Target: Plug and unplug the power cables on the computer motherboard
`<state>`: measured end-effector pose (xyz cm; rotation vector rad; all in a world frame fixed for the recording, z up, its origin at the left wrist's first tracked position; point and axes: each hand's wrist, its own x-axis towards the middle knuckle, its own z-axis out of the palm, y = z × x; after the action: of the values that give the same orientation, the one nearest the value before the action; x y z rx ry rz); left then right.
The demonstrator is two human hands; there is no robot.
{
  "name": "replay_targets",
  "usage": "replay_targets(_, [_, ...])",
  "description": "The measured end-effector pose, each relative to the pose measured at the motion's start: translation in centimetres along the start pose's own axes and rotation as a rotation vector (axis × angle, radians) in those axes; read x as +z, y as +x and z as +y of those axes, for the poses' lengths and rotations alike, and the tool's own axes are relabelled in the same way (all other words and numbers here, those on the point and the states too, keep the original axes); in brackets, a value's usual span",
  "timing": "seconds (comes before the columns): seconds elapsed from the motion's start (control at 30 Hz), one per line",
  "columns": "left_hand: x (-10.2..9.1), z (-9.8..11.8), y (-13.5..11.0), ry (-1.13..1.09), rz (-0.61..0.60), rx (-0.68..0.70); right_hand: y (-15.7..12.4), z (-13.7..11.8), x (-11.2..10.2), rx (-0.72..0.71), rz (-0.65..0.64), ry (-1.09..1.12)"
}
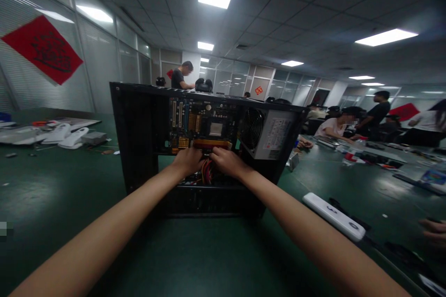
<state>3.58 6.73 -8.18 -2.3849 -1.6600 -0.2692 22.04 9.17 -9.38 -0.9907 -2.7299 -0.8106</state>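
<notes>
An open black computer case (139,139) stands on the green table, its inside facing me. A motherboard (200,118) is mounted at the back, with a bare square processor socket area (216,129). Along the board's lower edge, a reddish memory stick (202,144) lies by the yellow memory slots (223,143). My left hand (188,160) is closed at the stick's left end, and my right hand (227,162) is closed at its right end; the fingertips are partly hidden. Red and yellow cables (206,171) hang between my hands. A power supply (273,134) with a fan sits at the right.
White plastic parts (68,135) and flat panels lie on the table at left. To the right are a white power strip (333,216), a bottle (351,153) and dark cables. Another person's hand (435,231) shows at the right edge; several people work farther back.
</notes>
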Motion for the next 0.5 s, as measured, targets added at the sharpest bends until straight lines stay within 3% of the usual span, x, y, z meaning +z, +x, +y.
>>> replay_targets(0.27, [-0.41,0.18,-0.21,-0.007,-0.080,-0.011,0.19,-0.26,-0.40,-0.083,-0.041,-0.083])
replay_targets(0.5, [-0.70,0.43,-0.08,0.010,-0.081,-0.010,0.30,0.01,-0.22,0.027,-0.031,0.036])
